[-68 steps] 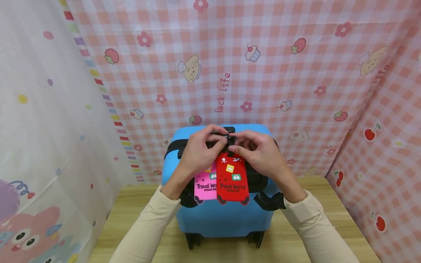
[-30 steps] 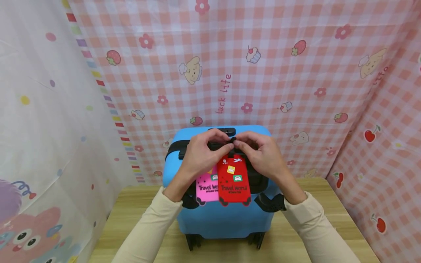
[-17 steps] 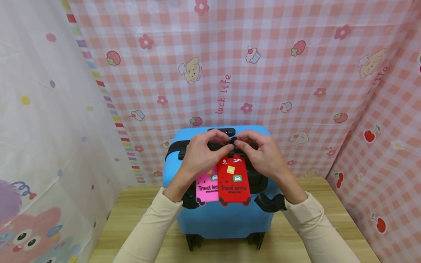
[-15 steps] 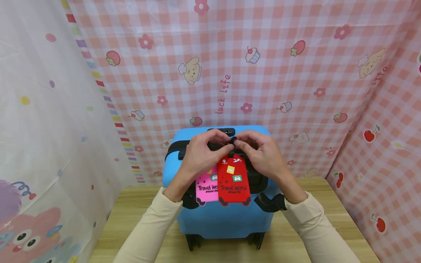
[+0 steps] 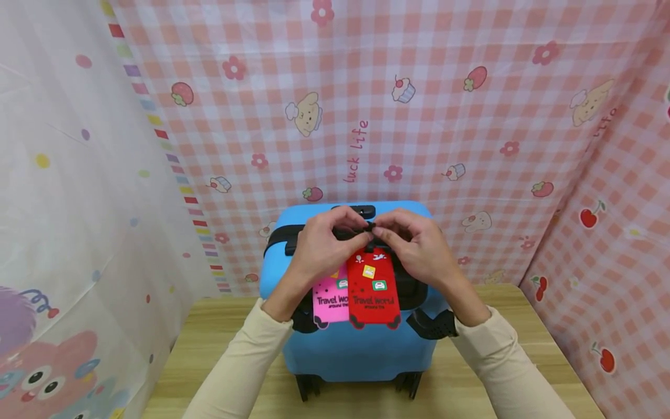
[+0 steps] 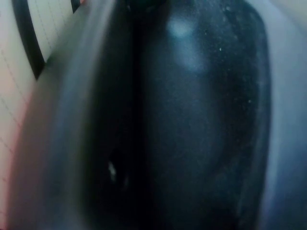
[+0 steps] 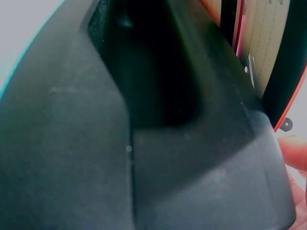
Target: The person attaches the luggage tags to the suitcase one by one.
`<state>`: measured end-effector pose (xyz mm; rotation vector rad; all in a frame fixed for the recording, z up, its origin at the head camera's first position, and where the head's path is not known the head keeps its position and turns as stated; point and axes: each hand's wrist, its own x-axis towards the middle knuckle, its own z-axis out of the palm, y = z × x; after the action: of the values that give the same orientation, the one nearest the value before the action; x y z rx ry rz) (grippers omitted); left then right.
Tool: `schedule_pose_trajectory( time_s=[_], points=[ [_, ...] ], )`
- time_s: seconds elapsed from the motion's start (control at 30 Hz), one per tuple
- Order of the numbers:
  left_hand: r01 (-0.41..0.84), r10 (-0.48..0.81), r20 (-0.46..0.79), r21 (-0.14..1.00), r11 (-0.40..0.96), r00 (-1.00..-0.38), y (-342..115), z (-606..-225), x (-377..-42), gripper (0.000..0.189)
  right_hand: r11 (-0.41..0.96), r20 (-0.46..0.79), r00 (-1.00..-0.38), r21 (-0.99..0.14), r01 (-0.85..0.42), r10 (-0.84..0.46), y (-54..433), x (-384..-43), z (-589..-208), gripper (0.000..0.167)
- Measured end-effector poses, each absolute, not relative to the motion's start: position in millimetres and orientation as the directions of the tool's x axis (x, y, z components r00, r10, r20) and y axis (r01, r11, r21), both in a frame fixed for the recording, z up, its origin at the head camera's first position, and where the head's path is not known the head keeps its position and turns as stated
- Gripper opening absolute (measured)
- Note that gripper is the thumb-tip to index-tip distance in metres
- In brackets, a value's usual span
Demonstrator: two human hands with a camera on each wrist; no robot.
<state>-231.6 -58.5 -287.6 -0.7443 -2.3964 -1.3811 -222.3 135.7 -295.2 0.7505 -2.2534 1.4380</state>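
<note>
A pink luggage tag (image 5: 330,302) and a red luggage tag (image 5: 373,299) hang side by side at the black carry handle of a blue suitcase (image 5: 361,352). The red one partly covers the pink one. Above the red tag, my left hand (image 5: 323,241) and right hand (image 5: 423,244) meet fingertip to fingertip. Thumbs and index fingers of both pinch a small black strap (image 5: 370,226), mostly hidden by the fingers. Dark handle plastic (image 6: 201,120) fills the left wrist view. In the right wrist view, fingers (image 7: 295,153) show at the edge beside the black handle.
The suitcase stands on a wood-grain table (image 5: 225,355). A black strap (image 5: 282,235) crosses its top, and a black telescopic handle grip (image 5: 361,210) lies behind my hands. A pink checked curtain (image 5: 340,87) hangs close behind; a white patterned one (image 5: 78,192) is at left.
Since the earliest frame, my fingertips have drawn closer together on the strap and shifted slightly toward me and right. The tags have shifted slightly with them. Over the last half second the hands barely move.
</note>
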Motion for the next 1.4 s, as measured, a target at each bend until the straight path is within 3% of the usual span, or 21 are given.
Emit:
schedule_pose_trajectory(
  time_s=[0.37,0.73,1.07,1.4],
  points=[
    [0.602,0.342,0.499,0.707,0.37,-0.796,-60.6,-287.9,-231.9,0.015,0.335,0.55,-0.798,-0.725,-0.602,-0.244,135.1,-221.8,-294.7,0.011],
    [0.571,0.309,0.483,0.727,0.38,-0.82,-59.7,-287.8,-231.0,0.015,0.333,0.564,-0.788,-0.714,-0.616,-0.248,136.9,-223.3,-296.5,0.013],
    [0.512,0.291,0.423,0.662,0.548,-0.858,-57.5,-286.6,-232.3,0.029,0.259,0.599,-0.741,-0.697,-0.669,-0.303,139.8,-223.8,-297.4,0.019],
    [0.478,0.293,0.378,0.671,0.566,-0.878,-58.2,-284.3,-231.4,0.03,0.2,0.6,-0.754,-0.731,-0.653,-0.269,141.8,-223.9,-298.7,0.018]
  ],
)
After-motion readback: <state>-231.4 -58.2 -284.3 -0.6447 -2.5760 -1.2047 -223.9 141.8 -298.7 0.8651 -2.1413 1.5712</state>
